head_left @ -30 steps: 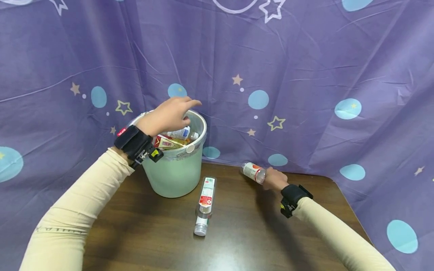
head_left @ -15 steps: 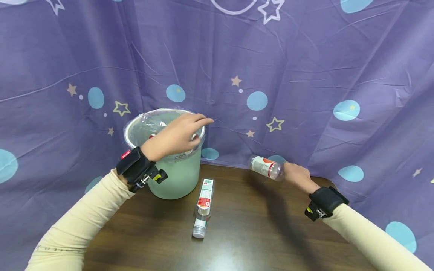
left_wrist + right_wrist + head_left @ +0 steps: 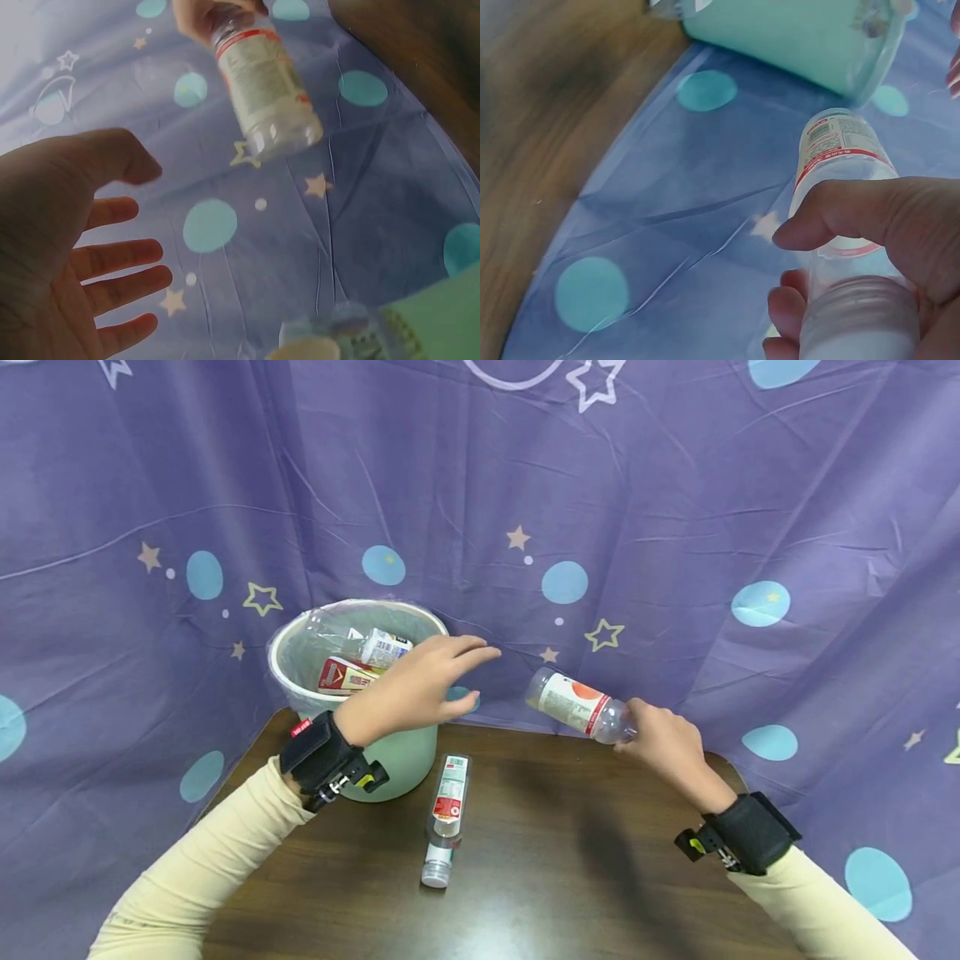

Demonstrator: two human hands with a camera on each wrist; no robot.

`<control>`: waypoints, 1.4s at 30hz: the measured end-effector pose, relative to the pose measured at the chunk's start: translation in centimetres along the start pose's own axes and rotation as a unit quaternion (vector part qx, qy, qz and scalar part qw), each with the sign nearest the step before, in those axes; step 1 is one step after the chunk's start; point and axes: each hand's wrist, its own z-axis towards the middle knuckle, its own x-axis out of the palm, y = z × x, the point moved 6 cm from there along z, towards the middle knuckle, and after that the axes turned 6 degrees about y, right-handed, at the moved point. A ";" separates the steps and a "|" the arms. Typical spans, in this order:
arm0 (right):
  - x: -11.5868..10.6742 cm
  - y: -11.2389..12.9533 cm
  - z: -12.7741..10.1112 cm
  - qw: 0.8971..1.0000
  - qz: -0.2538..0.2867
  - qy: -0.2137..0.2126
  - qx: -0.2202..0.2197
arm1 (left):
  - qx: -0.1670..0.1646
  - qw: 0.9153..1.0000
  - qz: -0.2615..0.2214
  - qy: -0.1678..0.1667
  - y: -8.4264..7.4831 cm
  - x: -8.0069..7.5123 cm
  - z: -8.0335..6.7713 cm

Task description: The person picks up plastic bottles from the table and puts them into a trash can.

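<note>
My right hand grips a clear plastic bottle by its neck end, the base pointing left and up, off the table. In the right wrist view the thumb and fingers curl round the bottle near its white cap. My left hand hovers in front of the bin's right rim, fingers spread and holding nothing. The left wrist view shows the same spread fingers apart from the bottle. A second clear bottle with a red and white label lies on the table, cap toward me.
A pale green bin with a clear liner stands at the back left of the brown table. Inside it are a red and cream carton and a white-labelled bottle. A purple patterned curtain hangs right behind.
The right hand has lifted the bottle up off the table's back area. The left hand has moved right and down from over the bin, its fingers spreading. The lying bottle stays put.
</note>
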 end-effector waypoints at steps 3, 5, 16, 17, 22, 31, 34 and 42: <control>-0.6 1.2 -0.4 1.000 0.002 -0.018 -0.013 | 0.012 1.000 0.007 -0.004 -0.9 0.3 0.3; -0.9 2.0 -0.7 0.999 0.003 -0.030 -0.020 | 0.015 1.000 0.012 -0.002 -1.5 0.6 0.5; -1.4 5.6 -1.7 0.996 0.013 -0.070 -0.048 | 0.023 0.999 0.039 0.004 -3.2 2.5 1.3; -1.4 5.9 -1.7 0.996 0.013 -0.069 -0.051 | 0.024 0.999 0.042 0.005 -3.2 2.7 1.3; -1.1 7.4 -1.9 0.995 0.016 -0.072 -0.064 | 0.022 0.997 0.064 0.027 -3.6 3.6 1.5; -0.5 9.4 -2.3 0.994 0.022 -0.075 -0.082 | 0.022 0.992 0.118 0.028 -4.0 4.8 1.3; -0.1 9.8 -2.3 0.993 0.026 -0.068 -0.088 | 0.022 0.990 0.138 0.026 -4.1 5.0 1.1; 0.6 10.8 -2.4 0.992 0.030 -0.068 -0.102 | 0.029 0.986 0.163 0.029 -4.6 5.8 0.9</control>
